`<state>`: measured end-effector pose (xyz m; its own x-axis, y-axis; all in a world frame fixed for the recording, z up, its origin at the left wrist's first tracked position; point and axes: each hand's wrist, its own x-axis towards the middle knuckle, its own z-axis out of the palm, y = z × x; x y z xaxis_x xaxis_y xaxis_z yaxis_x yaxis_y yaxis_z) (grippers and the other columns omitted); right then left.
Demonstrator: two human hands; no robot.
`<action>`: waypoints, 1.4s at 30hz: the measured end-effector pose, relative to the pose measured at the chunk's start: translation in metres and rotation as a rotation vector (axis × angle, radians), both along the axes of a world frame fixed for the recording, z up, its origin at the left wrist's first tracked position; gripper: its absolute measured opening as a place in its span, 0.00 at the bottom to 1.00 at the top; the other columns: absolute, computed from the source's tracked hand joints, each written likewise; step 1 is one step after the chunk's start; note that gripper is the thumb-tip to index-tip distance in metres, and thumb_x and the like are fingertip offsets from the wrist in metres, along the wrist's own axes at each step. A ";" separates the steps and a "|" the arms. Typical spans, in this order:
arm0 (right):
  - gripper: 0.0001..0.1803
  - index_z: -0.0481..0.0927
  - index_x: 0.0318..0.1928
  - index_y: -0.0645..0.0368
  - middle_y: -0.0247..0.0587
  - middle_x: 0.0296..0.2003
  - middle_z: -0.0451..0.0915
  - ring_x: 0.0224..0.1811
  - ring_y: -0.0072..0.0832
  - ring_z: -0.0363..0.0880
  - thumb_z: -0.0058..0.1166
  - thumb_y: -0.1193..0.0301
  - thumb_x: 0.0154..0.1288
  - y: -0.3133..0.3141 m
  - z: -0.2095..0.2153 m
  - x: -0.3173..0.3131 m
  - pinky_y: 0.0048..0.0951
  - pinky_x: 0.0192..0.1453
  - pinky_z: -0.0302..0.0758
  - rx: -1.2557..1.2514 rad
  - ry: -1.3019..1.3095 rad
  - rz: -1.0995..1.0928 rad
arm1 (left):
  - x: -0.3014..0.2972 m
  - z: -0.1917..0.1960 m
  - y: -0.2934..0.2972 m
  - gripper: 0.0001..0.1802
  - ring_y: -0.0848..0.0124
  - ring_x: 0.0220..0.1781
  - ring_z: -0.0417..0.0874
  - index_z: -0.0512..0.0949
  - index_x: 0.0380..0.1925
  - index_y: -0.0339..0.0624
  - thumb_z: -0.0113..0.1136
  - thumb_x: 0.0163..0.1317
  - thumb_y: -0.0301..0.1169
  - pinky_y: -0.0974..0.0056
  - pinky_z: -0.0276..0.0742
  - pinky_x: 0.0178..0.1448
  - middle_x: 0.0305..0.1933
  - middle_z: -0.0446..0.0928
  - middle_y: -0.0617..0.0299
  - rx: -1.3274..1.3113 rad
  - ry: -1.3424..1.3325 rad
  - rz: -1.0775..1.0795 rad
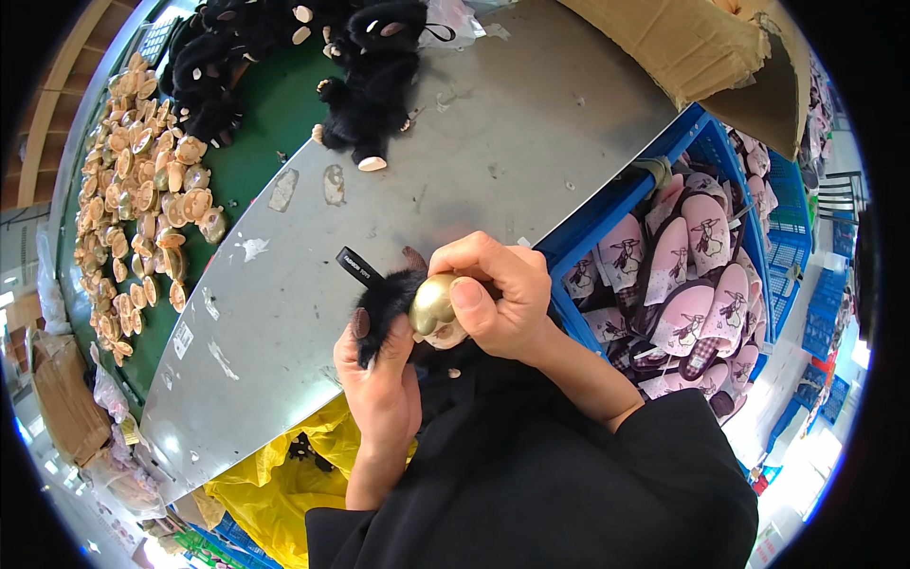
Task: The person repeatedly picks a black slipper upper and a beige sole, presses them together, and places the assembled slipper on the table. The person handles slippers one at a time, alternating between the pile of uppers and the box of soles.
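In front of me, over the near edge of the metal tabletop (313,275), I hold a small black plush toy (381,305) with brown ears and a black ribbon tag. My left hand (384,403) is closed on the plush from below, thumb pressed along it. A shiny gold, rounded plastic shell (433,303), pale at its lower side, lies against the toy's front. Thumb and bent fingers of my right hand (502,303) grip this shell. How shell and fabric meet is partly hidden by the fingers.
Many similar gold and beige shells (142,209) lie heaped on a green surface (275,104) at left. Black plush toys (370,95) are piled at the far side. A blue crate (592,228) of pink slippers stands right, below a cardboard box (682,47). A yellow bag (284,493) hangs near.
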<state>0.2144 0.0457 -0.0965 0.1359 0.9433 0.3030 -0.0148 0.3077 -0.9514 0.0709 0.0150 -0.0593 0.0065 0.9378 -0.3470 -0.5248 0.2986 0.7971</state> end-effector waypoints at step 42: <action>0.35 0.78 0.55 0.59 0.31 0.45 0.78 0.52 0.21 0.77 0.73 0.46 0.59 -0.019 0.015 0.040 0.27 0.59 0.73 -0.620 0.553 0.802 | -0.017 0.027 0.003 0.11 0.78 0.41 0.73 0.74 0.37 0.39 0.67 0.61 0.18 0.73 0.69 0.48 0.41 0.77 0.64 0.107 0.135 -0.306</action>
<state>0.2541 0.0265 -0.0818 -0.6000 0.7847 -0.1560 -0.4570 -0.4962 -0.7382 0.0535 0.0180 -0.0320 0.2538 0.9307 -0.2635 -0.3120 0.3367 0.8884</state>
